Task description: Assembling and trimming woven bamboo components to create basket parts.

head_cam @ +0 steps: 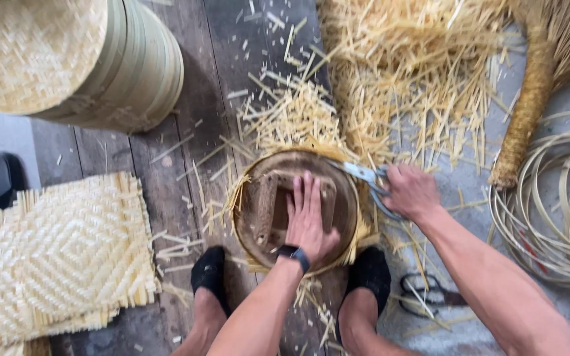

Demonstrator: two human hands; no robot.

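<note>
Left hand [310,214] lies flat, fingers spread, on the round form [258,217] on the floor between both feet, pinning the woven mat beneath it. Right hand [409,191] grips scissors [364,177] at the rim, trimming projecting strips; offcuts [298,115] heap beyond.

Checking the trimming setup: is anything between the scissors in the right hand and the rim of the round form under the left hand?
Nothing visible does. The right hand holds the scissors with the blades right at the round form's upper right rim, among the projecting woven strip ends. The left hand presses flat on the middle, away from the blades.
</note>
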